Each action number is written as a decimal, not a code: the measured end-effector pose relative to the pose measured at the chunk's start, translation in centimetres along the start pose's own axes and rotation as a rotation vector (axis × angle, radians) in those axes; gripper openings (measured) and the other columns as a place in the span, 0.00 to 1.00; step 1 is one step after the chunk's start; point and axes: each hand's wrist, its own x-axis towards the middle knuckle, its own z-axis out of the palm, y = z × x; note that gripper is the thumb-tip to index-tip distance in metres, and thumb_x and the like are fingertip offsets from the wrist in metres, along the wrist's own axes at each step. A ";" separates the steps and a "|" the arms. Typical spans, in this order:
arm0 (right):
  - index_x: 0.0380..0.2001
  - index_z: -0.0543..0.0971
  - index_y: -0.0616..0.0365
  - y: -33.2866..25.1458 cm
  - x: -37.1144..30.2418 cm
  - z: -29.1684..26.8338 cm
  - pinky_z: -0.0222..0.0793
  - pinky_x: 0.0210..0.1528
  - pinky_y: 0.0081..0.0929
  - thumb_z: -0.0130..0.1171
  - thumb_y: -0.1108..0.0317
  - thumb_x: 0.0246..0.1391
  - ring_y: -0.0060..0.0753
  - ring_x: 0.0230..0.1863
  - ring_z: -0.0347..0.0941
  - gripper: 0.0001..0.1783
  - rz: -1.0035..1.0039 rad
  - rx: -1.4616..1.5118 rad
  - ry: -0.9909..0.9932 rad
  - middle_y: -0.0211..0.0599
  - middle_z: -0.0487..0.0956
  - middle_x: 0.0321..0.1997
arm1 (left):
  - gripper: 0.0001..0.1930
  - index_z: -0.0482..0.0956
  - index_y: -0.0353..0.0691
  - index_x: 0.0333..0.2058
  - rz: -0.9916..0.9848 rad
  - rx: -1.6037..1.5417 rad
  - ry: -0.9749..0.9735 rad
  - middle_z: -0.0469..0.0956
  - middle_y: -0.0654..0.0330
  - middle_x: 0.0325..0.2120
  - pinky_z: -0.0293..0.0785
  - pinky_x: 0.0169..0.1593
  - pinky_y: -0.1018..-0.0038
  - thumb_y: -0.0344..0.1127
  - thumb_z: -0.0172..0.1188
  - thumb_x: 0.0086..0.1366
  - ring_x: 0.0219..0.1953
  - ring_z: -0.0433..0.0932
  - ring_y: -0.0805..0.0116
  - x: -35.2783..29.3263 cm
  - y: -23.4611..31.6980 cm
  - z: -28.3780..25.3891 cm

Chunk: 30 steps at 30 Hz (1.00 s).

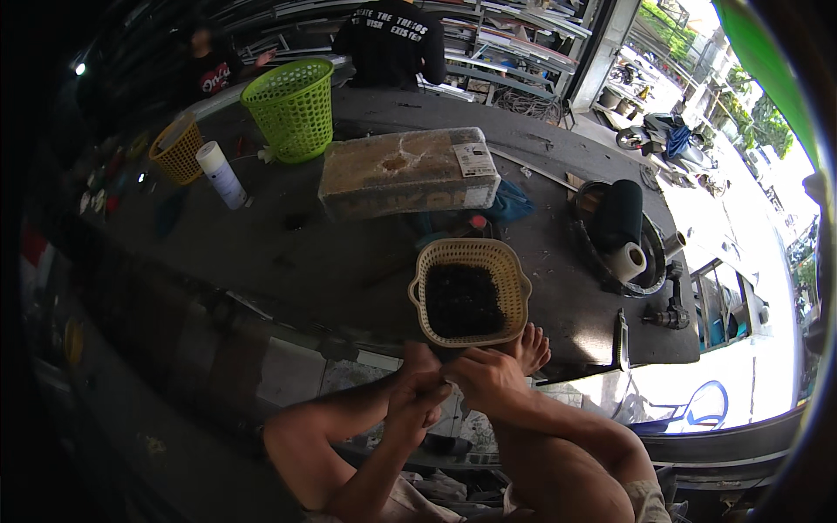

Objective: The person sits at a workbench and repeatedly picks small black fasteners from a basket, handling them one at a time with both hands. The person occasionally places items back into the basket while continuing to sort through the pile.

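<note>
My left hand [417,406] and my right hand [491,380] meet in front of the table's near edge, above my lap. The fingers of both are closed and pressed together at the tips; whatever they pinch is too small to make out. Just beyond them a cream plastic basket [417,301] with side handles stands on the dark table, holding a mass of small black pieces. My bare foot [530,350] rests against the table edge beside the basket, to the right of my hands.
Behind the basket lies a taped cardboard box [401,170]. A green basket [292,109], a yellow basket [177,152] and a spray can [222,176] stand at the left. At the right, a black tub [649,281] holds rolls, near a power drill [673,301]. Two people are at the far side.
</note>
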 end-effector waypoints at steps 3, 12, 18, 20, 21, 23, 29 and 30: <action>0.38 0.85 0.50 0.8 2.2 -0.8 0.78 0.37 0.41 0.64 0.72 0.53 0.48 0.35 0.82 0.09 0.082 -0.063 0.171 0.38 0.82 0.35 | 0.07 0.81 0.40 0.41 -0.014 -0.070 0.031 0.81 0.62 0.29 0.55 0.18 0.82 0.27 0.68 0.66 0.15 0.64 0.85 0.1 0.6 -0.2; 0.33 0.88 0.51 8.2 6.4 0.6 0.81 0.42 0.46 0.68 0.64 0.45 0.53 0.38 0.85 0.09 0.252 -0.380 -0.263 0.48 0.85 0.33 | 0.11 0.75 0.47 0.36 -0.058 -0.026 0.065 0.70 0.69 0.21 0.54 0.19 0.75 0.24 0.69 0.64 0.14 0.64 0.80 0.4 0.1 -1.5; 0.29 0.87 0.58 8.1 8.0 1.7 0.81 0.41 0.46 0.68 0.64 0.42 0.55 0.38 0.85 0.11 0.237 -0.453 -0.295 0.52 0.85 0.31 | 0.08 0.81 0.44 0.41 0.000 0.098 0.058 0.78 0.69 0.25 0.58 0.17 0.84 0.26 0.67 0.64 0.14 0.65 0.83 1.2 -0.3 -2.0; 0.29 0.88 0.57 8.0 8.1 1.2 0.81 0.41 0.45 0.67 0.64 0.43 0.55 0.38 0.85 0.11 0.257 -0.436 -0.283 0.52 0.85 0.31 | 0.08 0.81 0.44 0.41 0.026 0.088 0.036 0.78 0.69 0.26 0.59 0.17 0.84 0.26 0.66 0.65 0.14 0.65 0.83 1.0 0.2 -2.2; 0.30 0.88 0.57 7.9 7.8 0.9 0.81 0.41 0.45 0.66 0.63 0.44 0.55 0.37 0.85 0.11 0.301 -0.408 -0.285 0.52 0.85 0.31 | 0.07 0.81 0.44 0.42 0.021 0.081 0.025 0.78 0.69 0.26 0.59 0.17 0.84 0.26 0.66 0.66 0.14 0.65 0.83 0.6 0.2 -2.2; 0.31 0.88 0.56 7.7 7.4 0.4 0.81 0.40 0.44 0.65 0.62 0.45 0.54 0.37 0.85 0.12 0.367 -0.364 -0.267 0.51 0.85 0.32 | 0.05 0.81 0.44 0.40 -0.006 0.098 0.026 0.77 0.69 0.25 0.59 0.16 0.83 0.28 0.65 0.67 0.14 0.64 0.83 0.0 0.7 -2.3; 0.35 0.90 0.49 6.8 6.4 -0.9 0.80 0.41 0.43 0.65 0.58 0.47 0.52 0.35 0.85 0.13 0.478 -0.264 -0.145 0.48 0.86 0.32 | 0.05 0.84 0.40 0.41 -0.053 0.085 0.058 0.76 0.69 0.21 0.57 0.16 0.82 0.33 0.64 0.70 0.14 0.63 0.83 -0.3 1.1 -2.0; 0.35 0.90 0.48 6.7 6.5 -1.1 0.80 0.41 0.43 0.66 0.57 0.47 0.52 0.35 0.85 0.13 0.505 -0.231 -0.132 0.48 0.86 0.32 | 0.06 0.84 0.40 0.42 -0.048 0.083 0.062 0.75 0.69 0.20 0.56 0.16 0.82 0.34 0.64 0.70 0.14 0.63 0.82 -0.2 1.1 -1.9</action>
